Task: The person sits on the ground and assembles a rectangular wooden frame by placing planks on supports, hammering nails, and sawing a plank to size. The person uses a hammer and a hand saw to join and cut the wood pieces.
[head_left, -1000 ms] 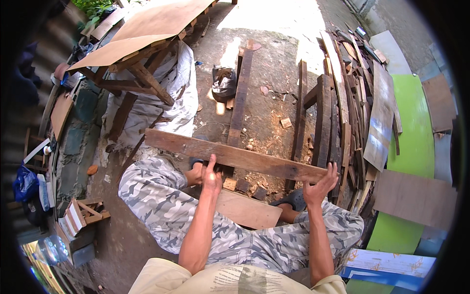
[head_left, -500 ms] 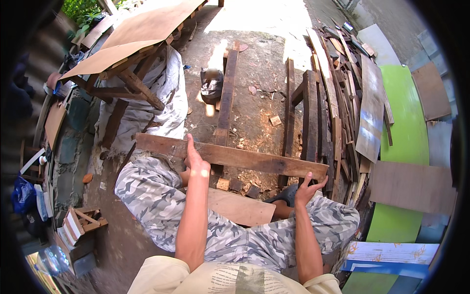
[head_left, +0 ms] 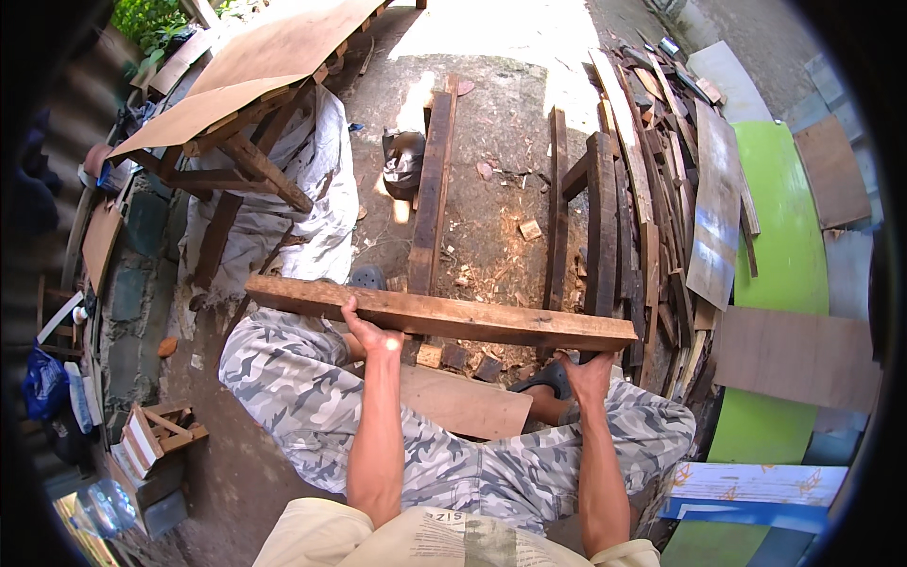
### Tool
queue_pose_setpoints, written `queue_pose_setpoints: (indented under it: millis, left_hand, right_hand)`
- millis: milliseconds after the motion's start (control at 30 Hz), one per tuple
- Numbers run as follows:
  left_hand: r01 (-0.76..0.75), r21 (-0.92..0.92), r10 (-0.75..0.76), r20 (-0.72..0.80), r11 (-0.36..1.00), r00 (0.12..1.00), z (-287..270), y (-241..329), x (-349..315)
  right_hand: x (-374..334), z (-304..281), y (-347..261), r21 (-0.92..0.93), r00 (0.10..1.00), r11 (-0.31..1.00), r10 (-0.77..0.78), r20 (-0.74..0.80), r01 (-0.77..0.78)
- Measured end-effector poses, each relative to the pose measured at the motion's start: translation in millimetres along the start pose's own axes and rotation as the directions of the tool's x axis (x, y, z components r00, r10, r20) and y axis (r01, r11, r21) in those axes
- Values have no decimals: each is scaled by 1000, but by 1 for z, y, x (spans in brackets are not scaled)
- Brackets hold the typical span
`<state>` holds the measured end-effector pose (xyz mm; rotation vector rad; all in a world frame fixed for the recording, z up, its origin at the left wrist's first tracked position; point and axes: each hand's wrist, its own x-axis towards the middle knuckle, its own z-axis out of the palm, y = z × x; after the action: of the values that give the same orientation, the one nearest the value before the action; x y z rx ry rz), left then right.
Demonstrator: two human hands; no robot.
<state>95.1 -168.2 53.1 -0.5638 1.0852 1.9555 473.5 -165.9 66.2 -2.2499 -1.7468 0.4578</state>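
Note:
A long brown wooden plank (head_left: 453, 317) lies crosswise in front of me, above my spread legs, its narrow edge and one broad side showing. My left hand (head_left: 374, 335) grips it left of the middle, the thumb up against the near side and the other fingers hidden beneath or behind. Close to the plank's right end, my right hand (head_left: 584, 373) holds it from below, with its fingertips mostly out of sight. A flat board (head_left: 463, 402) rests between my legs, and small wood blocks (head_left: 454, 356) lie just past it.
Two dark timbers (head_left: 435, 189) and a wooden frame (head_left: 599, 222) stand ahead on the chip-strewn ground. Stacked scrap wood (head_left: 652, 189) and green sheets (head_left: 770, 217) line the right side. At the left are a plywood-topped table (head_left: 274, 57), a white sack (head_left: 326, 189) and a wooden box (head_left: 156, 439).
The plank has been rolled so its narrow edge shows, and its left end sits slightly lower. My left hand has moved from flat against it to a grip; my right hand has shifted underneath.

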Motion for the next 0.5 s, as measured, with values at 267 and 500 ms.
queue_pose_setpoints:
  millis: [267,500]
  left_hand:
    - [12,-351,122,358,936,926,-30,8,23]
    - [258,-431,234,800,865,553,10,55,3]
  right_hand:
    - [9,24,36,-1,998,999,-50,40,50]
    - [2,35,37,125,995,991,-30,-95,42]
